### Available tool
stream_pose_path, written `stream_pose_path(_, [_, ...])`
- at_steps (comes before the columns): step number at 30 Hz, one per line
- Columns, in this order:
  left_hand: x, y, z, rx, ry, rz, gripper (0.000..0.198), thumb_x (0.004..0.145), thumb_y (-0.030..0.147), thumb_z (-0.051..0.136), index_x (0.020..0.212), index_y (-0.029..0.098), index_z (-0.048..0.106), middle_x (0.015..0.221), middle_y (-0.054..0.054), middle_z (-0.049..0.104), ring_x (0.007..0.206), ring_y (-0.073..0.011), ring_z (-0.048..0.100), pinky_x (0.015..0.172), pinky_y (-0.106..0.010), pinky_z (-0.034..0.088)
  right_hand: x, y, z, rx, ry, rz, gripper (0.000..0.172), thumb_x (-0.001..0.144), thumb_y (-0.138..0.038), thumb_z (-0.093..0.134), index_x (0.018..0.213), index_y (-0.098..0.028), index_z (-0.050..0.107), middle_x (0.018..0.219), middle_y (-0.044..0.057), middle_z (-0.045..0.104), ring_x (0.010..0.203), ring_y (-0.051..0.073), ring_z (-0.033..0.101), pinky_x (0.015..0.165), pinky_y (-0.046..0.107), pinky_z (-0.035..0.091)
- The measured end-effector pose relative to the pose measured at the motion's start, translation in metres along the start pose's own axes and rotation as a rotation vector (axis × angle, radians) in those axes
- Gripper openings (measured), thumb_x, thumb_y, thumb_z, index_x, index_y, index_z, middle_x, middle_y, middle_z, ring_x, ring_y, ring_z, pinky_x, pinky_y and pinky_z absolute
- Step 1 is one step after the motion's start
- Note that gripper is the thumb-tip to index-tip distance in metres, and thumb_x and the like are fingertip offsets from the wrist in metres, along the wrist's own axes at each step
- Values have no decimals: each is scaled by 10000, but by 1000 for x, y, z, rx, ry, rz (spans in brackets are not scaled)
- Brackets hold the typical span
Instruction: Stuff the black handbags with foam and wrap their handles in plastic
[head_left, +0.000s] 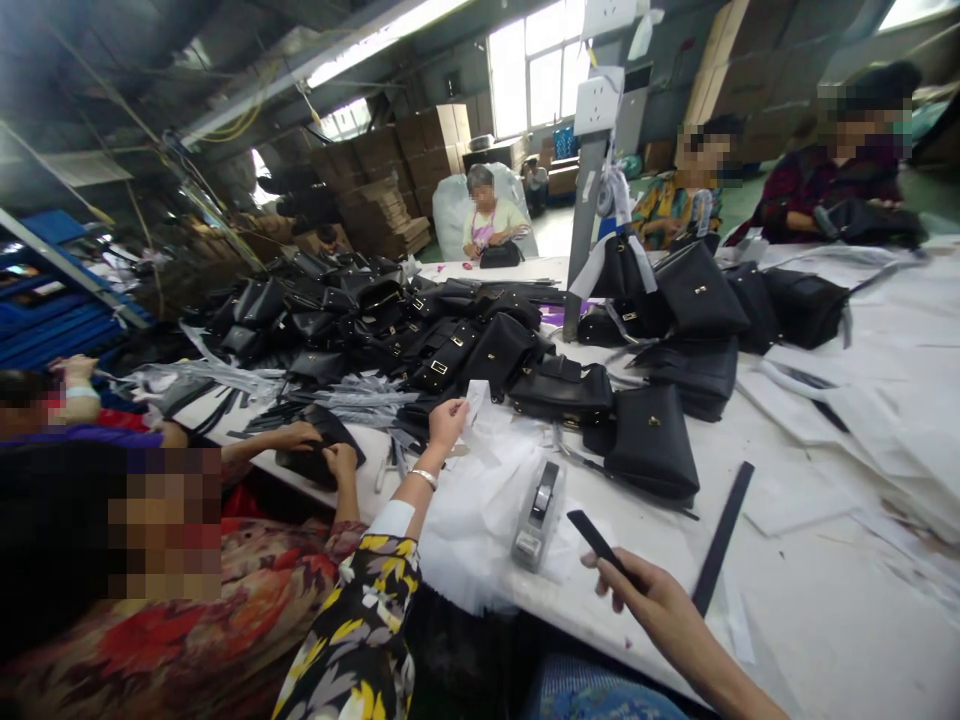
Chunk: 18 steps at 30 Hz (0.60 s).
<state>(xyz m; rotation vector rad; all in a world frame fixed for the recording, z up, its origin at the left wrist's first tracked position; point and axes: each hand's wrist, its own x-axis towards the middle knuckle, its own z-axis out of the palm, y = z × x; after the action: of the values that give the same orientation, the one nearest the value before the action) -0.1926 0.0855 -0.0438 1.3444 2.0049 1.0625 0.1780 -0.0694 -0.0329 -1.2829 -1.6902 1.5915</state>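
Note:
My left hand reaches forward over the table with its fingertips pinched on a thin white strip. Below it spreads a pile of thin, translucent white wrapping sheets. In my right hand, near the table's front edge, is a short flat black strap, held between thumb and fingers with one end sticking out to the left. Between my two hands stands a grey tape dispenser. A longer black strap lies flat to the right of my right hand.
Black handbags are heaped across the middle and left of the white table. A metal post rises behind them. White sheets lie at right. Close at left, a co-worker's hands handle a black bag; other people sit across the table.

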Motion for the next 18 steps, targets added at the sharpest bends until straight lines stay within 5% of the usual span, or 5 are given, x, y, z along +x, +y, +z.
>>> stream_pose_path(4, [-37,40,14,-222,4,26,288,927,400,604,1033,137,654,931,-43,686,716,-135,649,623,-279,546,33,-32,11,-53,52,-302,384,897,-569,567,957,-255,780,1469,85,479,1249,288,528,1030,409,453])
stream_pose_path(8, [-84,72,39,-444,-16,8,382,871,500,621,982,141,691,803,-31,696,536,-110,617,386,-188,364,58,-44,33,-18,1,-375,378,847,-594,634,953,-273,803,1587,48,320,1414,319,352,1133,462,331])
stream_pose_path(10, [-100,82,48,-540,-20,-21,416,838,537,636,960,144,698,771,-27,689,519,-105,606,366,-179,321,62,-44,42,34,-49,-314,393,809,-605,672,941,-261,810,1505,73,458,1376,323,409,1127,454,334])
stream_pose_path(13, [-116,86,53,-668,-10,-85,448,791,565,681,955,149,696,802,-32,691,554,-95,600,410,-173,367,58,-42,48,115,-68,-157,449,820,-614,649,940,-211,809,1070,82,739,1054,284,648,986,416,461])
stream_pose_path(18, [-157,71,44,-847,-144,-248,589,770,678,648,1028,149,681,976,-108,715,825,-173,683,712,-266,548,48,-41,38,118,8,-53,561,855,-636,582,966,-125,785,773,52,726,738,213,650,688,309,508])
